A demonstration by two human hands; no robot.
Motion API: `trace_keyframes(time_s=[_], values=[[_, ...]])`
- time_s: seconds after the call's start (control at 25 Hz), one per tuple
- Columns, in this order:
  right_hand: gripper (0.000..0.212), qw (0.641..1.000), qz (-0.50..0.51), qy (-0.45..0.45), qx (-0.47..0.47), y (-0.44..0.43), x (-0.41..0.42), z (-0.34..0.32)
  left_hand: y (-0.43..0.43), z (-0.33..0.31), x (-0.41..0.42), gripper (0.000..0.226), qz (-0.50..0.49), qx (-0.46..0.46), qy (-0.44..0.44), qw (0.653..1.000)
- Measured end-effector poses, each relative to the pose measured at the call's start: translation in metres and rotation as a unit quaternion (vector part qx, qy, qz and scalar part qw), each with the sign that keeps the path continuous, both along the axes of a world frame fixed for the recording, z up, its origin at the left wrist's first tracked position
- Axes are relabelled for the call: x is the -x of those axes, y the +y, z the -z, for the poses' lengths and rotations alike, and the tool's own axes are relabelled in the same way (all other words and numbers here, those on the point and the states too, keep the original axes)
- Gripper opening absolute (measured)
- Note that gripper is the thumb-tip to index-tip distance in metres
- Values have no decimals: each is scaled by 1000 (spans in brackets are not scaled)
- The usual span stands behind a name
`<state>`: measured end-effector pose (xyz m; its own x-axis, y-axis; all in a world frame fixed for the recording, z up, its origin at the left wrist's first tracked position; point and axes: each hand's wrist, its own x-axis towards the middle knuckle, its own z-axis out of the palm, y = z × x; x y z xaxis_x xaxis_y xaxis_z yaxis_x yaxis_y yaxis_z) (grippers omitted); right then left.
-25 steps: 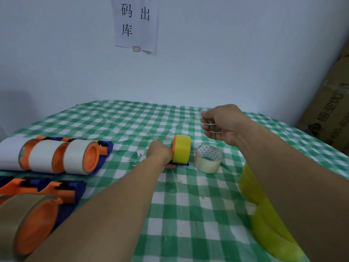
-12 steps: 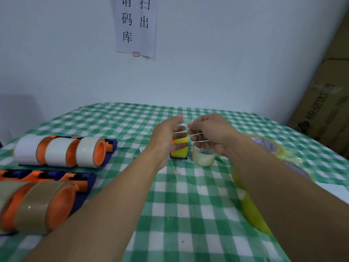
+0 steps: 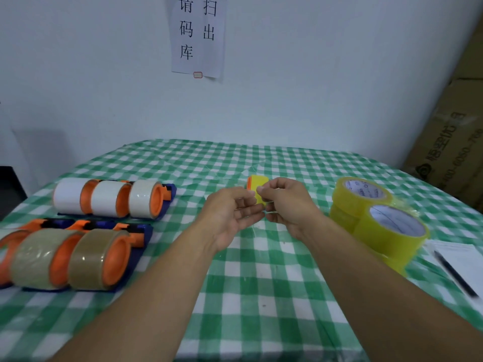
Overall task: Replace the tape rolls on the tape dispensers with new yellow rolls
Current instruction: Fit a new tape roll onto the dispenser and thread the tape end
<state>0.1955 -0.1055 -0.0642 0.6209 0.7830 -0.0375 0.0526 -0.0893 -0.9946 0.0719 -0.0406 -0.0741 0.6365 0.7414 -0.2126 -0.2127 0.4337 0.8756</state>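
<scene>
A yellow roll on an orange-hubbed dispenser (image 3: 255,184) stands on the checked tablecloth (image 3: 261,278), mostly hidden behind my hands. My right hand (image 3: 288,205) hovers in front of it, its thumb and fingers pinched together on what looks like a thin clear strip of tape. My left hand (image 3: 231,214) is beside it, palm turned inward and fingers spread, fingertips almost touching the right hand's. Two new yellow rolls (image 3: 360,198) (image 3: 393,232) sit stacked at the right.
At the left lie three dispensers with white rolls (image 3: 109,198) and, nearer, a row with brown rolls (image 3: 68,259). A sheet of paper (image 3: 470,259) with a black pen (image 3: 454,274) lies at the right edge. Cardboard boxes (image 3: 449,142) stand beyond the table.
My left hand let go of the dispenser and rose, opening. My right hand came down and in to meet it in front of the yellow roll. The view shifted, showing the spare yellow rolls.
</scene>
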Motion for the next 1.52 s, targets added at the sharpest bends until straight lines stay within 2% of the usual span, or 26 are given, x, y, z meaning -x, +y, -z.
trace_keyframes(time_s=[0.16, 0.32, 0.6, 0.76, 0.88, 1.04, 1.16, 1.36, 1.52], values=[[7, 999, 4, 30, -22, 9, 4, 10, 6, 6, -7, 10, -22, -27, 29, 999], [10, 998, -14, 33, -45, 18, -4, 22, 20, 14, -11, 10, -49, 8, 31, 998], [21, 995, -58, -59, -53, 30, -17, 39, 45, 25, -15, 12, -41, 1, 58, 997], [32, 968, -125, -213, -41, 33, -25, 47, 56, 32, -18, 10, -52, -3, 51, 997], [23, 954, -132, -263, -56, 36, -34, 53, 59, 36, -18, 11, -50, -10, 46, 998], [12, 955, -127, -257, -79, 39, -37, 58, 60, 42, -17, 10, -43, -38, 57, 997], [7, 975, -102, -180, -85, 42, -32, 59, 61, 44, -16, 16, -39, -50, 50, 997], [20, 990, -64, -96, -81, 44, -30, 60, 55, 44, -14, 18, -23, -68, 42, 997], [19, 975, -65, -187, -98, 42, -27, 65, 49, 45, -15, 10, -33, -72, 46, 996]])
